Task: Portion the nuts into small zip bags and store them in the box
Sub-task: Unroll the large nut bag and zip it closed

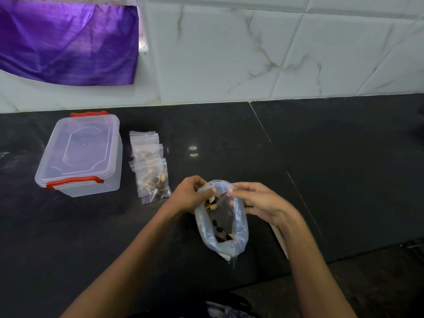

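Both hands work at the mouth of a clear plastic bag (221, 222) standing on the dark table (321, 168). The left hand (190, 196) pinches the bag's near-left rim, and the right hand (257, 200) pinches the opposite rim with curled fingers. Nuts (212, 203) lie inside. Filled small zip bags (151, 171) lie beside a closed clear box (80, 154) with red clips.

Looks like a home kitchen: dark polished stone tabletop (321, 157) w/ a seam line, backed by white marble-look wall tiles (252, 53). Purple cloth (68, 42) hangs at upper left of frame. Clear plastic food box (80, 154) w/ red clips sits at left.
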`<state>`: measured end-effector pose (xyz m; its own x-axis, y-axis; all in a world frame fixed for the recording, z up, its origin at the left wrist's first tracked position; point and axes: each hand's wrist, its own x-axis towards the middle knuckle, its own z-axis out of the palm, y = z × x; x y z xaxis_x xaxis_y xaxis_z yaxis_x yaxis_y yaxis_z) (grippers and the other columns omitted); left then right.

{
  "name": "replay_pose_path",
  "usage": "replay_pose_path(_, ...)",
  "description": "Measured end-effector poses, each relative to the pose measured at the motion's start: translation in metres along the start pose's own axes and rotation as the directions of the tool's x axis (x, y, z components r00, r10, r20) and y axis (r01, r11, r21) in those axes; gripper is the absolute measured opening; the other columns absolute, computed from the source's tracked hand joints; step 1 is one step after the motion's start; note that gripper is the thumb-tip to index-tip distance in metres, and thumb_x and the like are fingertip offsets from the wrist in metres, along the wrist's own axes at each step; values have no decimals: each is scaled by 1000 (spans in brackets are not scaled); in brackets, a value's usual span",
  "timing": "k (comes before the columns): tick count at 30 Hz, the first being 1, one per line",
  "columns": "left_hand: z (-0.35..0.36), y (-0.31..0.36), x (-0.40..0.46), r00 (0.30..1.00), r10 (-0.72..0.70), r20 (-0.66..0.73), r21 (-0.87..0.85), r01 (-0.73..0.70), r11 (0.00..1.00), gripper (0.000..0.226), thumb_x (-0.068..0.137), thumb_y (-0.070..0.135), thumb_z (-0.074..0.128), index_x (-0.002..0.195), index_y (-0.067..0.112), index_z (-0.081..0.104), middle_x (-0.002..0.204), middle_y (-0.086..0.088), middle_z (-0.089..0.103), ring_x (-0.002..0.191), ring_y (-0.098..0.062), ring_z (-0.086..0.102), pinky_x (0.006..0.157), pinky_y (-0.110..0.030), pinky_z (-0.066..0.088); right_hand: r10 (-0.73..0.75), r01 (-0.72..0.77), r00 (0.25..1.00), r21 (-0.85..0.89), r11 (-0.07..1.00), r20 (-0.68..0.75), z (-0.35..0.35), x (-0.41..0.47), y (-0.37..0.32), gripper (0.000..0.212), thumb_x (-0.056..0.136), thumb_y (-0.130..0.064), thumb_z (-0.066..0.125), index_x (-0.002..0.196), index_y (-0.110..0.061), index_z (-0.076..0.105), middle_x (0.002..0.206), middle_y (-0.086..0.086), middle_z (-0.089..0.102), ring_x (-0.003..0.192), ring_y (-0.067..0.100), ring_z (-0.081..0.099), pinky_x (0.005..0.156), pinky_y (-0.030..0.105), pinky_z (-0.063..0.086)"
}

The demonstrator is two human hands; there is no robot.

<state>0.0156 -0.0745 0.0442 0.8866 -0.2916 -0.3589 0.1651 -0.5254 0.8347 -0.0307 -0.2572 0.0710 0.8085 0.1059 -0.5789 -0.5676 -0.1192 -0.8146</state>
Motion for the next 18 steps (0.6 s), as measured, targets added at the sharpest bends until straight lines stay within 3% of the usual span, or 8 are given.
replay_pose_path(3,-3,3,-4,999,-31,25,-172,35,984,19,87,24,67,98,9,63,78,0,61,66,-10,59,49,-16,48,-97,94,984,-28,995,-147,-3,-2,7,21,86,-16,65,107,-13,69,97,6,72,90,17,70,79,37,57)
replay_pose_path(7,18,7,-10,928,194,-318,229,-124,966,7,90,23,58,86,19,53,82,4,57,69,-7,55,56,-17,37,-443,94,763,-597,797,-471,25,4,14,19,81,-10,66,91,-26,68,85,-14,65,78,4,62,70,27,55)
replay_pose_path(10,29,7,-14,901,203,-384,214,-126,969,11,91,25,57,98,18,52,95,1,55,80,-12,56,64,-23,44,-576,69,642,-709,702,-507,39,2,18,19,85,-7,62,92,-25,62,91,-13,59,77,5,58,67,26,52)
replay_pose_path(11,28,7,-15,921,131,-368,124,-91,988,25,89,26,61,110,16,51,98,-1,56,85,-14,58,69,-28,50,-546,95,669,-671,736,-505,37,2,20,19,85,-8,62,94,-25,61,93,-11,59,78,4,58,66,23,51)
replay_pose_path(13,19,9,-20,959,-104,-265,-270,30,962,57,84,25,69,131,10,39,101,-5,56,90,-18,59,77,-34,52,-345,147,823,-417,897,-451,26,-1,21,26,81,-16,70,103,-25,59,99,-9,61,84,4,60,71,21,51)
replay_pose_path(15,12,10,-31,945,-311,-97,-653,175,736,71,81,19,73,138,11,31,111,-11,54,99,-24,59,83,-39,52,-132,134,948,-15,991,-288,12,-10,21,44,75,-20,77,114,-24,57,107,-7,61,96,7,61,80,26,53)
replay_pose_path(16,11,6,-36,930,-363,-57,-710,218,670,72,80,16,73,138,11,30,116,-13,53,102,-26,58,84,-40,52,-87,119,969,129,984,-233,7,-12,24,49,74,-17,78,118,-21,57,110,-3,62,100,10,61,81,27,53)
replay_pose_path(18,13,-4,-46,906,-424,-10,-706,293,644,68,80,15,73,136,11,34,122,-15,53,107,-28,58,85,-42,53,-69,111,970,170,979,-233,1,-15,33,49,75,-8,76,119,-16,57,112,2,64,100,13,64,81,29,55)
